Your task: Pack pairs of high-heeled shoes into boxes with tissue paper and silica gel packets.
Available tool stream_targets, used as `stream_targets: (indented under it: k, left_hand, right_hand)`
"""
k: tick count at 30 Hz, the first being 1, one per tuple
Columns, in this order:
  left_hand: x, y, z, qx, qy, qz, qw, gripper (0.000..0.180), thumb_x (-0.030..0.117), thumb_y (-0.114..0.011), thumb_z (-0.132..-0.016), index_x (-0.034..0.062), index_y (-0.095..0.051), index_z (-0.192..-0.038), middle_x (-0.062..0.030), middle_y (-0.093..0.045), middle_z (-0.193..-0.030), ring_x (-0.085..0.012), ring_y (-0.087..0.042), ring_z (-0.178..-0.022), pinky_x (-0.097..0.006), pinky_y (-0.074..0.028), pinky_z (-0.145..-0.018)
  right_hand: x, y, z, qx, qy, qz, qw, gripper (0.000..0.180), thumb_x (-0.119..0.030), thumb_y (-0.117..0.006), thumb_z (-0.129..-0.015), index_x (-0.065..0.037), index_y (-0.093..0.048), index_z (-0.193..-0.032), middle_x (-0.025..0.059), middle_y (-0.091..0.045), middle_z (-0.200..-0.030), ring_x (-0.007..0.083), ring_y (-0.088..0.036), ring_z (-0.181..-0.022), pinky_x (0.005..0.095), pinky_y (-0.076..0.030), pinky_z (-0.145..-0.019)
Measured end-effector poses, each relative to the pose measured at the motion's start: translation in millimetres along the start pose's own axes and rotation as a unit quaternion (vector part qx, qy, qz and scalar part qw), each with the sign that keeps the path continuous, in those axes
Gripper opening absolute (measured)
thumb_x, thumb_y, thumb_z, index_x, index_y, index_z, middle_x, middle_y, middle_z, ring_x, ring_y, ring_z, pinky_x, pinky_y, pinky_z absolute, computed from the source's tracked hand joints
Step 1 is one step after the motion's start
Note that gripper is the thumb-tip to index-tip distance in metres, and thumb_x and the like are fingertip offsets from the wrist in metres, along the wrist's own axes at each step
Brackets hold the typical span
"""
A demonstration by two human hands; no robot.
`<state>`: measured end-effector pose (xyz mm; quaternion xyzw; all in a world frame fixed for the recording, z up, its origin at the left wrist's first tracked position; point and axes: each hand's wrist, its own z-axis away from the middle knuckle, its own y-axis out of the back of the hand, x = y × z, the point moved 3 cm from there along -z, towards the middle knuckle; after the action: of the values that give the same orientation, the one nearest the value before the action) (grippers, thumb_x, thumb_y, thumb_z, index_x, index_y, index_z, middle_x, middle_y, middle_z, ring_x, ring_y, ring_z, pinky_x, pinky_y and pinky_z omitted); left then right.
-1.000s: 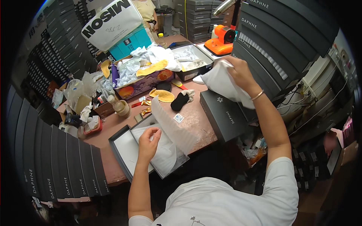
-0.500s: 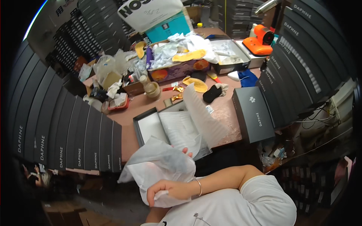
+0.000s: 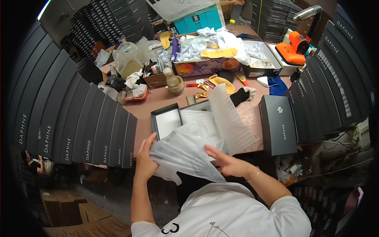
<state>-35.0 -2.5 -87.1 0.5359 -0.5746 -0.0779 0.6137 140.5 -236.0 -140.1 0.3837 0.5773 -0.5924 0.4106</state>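
Between my hands, a thin white translucent wrapper (image 3: pixel 183 152) with something dark showing through hangs over the table's front edge. My left hand (image 3: pixel 146 162) is closed on its left side, some fingers hidden behind it. My right hand (image 3: pixel 233 162) has its fingers stretched out against the wrapper's right side. Just beyond lies an open dark grey shoebox (image 3: pixel 154 123) with a white inside. White ribbed padding (image 3: pixel 199 120) lies in its right part, and another ribbed sheet (image 3: pixel 229 118) sticks up at the right. What the wrapper holds cannot be made out.
Stacked dark shoeboxes (image 3: pixel 79 118) wall the left; more (image 3: pixel 327 83) stand right, beside a single box (image 3: pixel 278 126). Behind are a jar (image 3: pixel 175 83), a purple carton (image 3: pixel 197 68) of crumpled paper, yellow insoles (image 3: pixel 223 85) and an orange device (image 3: pixel 292 49). Another person's hand (image 3: pixel 235 2) shows far back.
The wrapper has been spread out and lifted toward the box. My left hand has come out to its left side; my right hand has let go of its lower edge and moved to the right.
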Motion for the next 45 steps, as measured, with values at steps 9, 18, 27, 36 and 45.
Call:
stream_targets:
  k: [9,18,27,36,45]
  left_hand:
    - [-24,-223,-65,0.076,0.236,0.595,0.764,0.063,0.001,-0.045,-0.091,0.0079,-0.018,-0.148,-0.0158,-0.037,-0.141,-0.0253,-0.044,-0.125,-0.037,-0.036,-0.105]
    - [-33,-137,-5,0.073,0.175,0.235,0.953,0.027,0.013,-0.052,-0.095,-0.0007,-0.059,-0.117,-0.011,-0.059,-0.118,-0.0194,-0.055,-0.109,-0.032,-0.042,-0.095]
    - [-75,-193,23,-0.056,0.208,0.056,0.975,0.04,0.034,-0.04,-0.095,-0.0025,-0.055,-0.094,-0.0289,-0.063,-0.089,-0.0487,-0.058,-0.089,-0.051,-0.045,-0.079]
    - [-69,-136,7,-0.026,0.141,-0.019,0.99,0.03,0.016,-0.051,-0.081,-0.0081,-0.052,-0.099,-0.0319,-0.059,-0.083,-0.0515,-0.056,-0.081,-0.052,-0.046,-0.074]
    - [33,-93,51,0.021,0.23,0.651,0.723,0.042,0.022,-0.057,-0.091,-0.001,-0.049,-0.126,-0.0086,-0.061,-0.111,-0.0195,-0.061,-0.098,-0.03,-0.049,-0.086]
  right_hand:
    - [24,38,-39,0.272,0.01,0.284,0.92,0.078,-0.016,-0.06,-0.084,0.005,-0.016,-0.145,0.0318,-0.024,-0.145,0.0389,-0.033,-0.134,0.0406,-0.029,-0.109]
    - [22,16,2,0.225,0.091,0.43,0.869,0.047,-0.016,-0.056,-0.09,0.003,-0.045,-0.132,0.0295,-0.046,-0.132,0.0374,-0.046,-0.124,0.0412,-0.036,-0.104]
    - [24,124,-5,0.452,0.116,0.334,0.819,0.055,-0.032,-0.052,-0.093,-0.006,-0.038,-0.14,0.024,-0.043,-0.137,0.0362,-0.042,-0.126,0.0395,-0.033,-0.104]
    - [55,63,-79,0.129,-0.002,0.745,0.654,0.071,-0.053,-0.054,-0.086,-0.01,-0.039,-0.141,0.0195,-0.038,-0.143,0.032,-0.031,-0.136,0.0537,-0.019,-0.11]
    - [-15,75,-32,0.316,0.105,0.127,0.934,0.062,-0.035,-0.05,-0.095,-0.004,-0.029,-0.144,0.024,-0.038,-0.142,0.0343,-0.041,-0.13,0.0386,-0.035,-0.104]
